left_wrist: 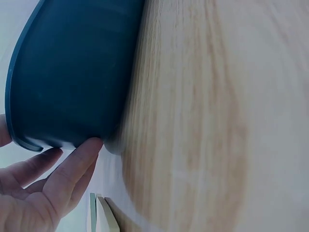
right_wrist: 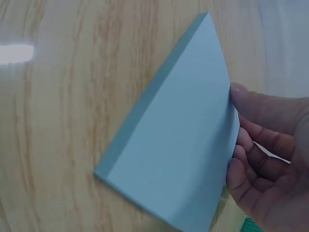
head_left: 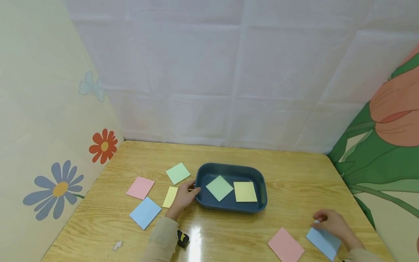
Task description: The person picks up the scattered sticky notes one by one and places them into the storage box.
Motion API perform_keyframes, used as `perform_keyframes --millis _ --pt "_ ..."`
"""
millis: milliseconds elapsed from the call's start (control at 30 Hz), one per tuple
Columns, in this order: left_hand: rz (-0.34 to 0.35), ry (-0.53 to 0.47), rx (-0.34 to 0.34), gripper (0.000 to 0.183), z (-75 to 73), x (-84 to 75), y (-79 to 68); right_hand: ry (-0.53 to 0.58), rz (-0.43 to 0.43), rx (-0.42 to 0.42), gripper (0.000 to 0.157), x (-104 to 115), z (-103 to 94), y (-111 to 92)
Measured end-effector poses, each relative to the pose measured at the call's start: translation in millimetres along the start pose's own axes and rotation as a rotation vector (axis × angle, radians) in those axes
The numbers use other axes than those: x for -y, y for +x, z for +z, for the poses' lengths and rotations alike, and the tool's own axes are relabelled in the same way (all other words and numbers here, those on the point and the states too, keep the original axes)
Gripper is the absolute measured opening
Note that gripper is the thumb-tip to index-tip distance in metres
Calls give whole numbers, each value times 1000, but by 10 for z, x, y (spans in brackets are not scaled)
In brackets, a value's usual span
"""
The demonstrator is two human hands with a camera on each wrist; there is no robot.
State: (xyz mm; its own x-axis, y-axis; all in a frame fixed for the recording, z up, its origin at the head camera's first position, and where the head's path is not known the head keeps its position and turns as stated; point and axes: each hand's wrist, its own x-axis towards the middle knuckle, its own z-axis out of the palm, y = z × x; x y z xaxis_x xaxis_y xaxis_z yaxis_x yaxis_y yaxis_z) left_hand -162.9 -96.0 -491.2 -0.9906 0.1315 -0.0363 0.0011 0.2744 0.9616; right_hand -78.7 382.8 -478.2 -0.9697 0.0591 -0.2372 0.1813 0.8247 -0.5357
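Observation:
My left hand grips the left end of a dark blue rectangular tray, thumb at the rim and fingers against the outer wall. Inside the tray lie a green sticky note pad and a yellow one, side by side. At the right, my right hand pinches the edge of a blue sticky note pad. The right wrist view shows this blue pad close over the wood, thumb and fingers at one edge. To its left is a pink sticky note pad.
Left of the tray lie a green pad, a pink pad, a blue pad and a yellow pad partly hidden by my left hand. A small black-and-yellow item shows beside the left sleeve. Cloth walls border the wooden table.

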Motion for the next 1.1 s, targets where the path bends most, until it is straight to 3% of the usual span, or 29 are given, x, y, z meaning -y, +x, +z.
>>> perform_keyframes --millis 567,1100 --pt "-14 -5 16 38 -16 8 4 13 14 22 25 85 2 -26" --pt "-4 -8 15 37 -13 19 15 -51 -50 -16 25 59 9 -53"
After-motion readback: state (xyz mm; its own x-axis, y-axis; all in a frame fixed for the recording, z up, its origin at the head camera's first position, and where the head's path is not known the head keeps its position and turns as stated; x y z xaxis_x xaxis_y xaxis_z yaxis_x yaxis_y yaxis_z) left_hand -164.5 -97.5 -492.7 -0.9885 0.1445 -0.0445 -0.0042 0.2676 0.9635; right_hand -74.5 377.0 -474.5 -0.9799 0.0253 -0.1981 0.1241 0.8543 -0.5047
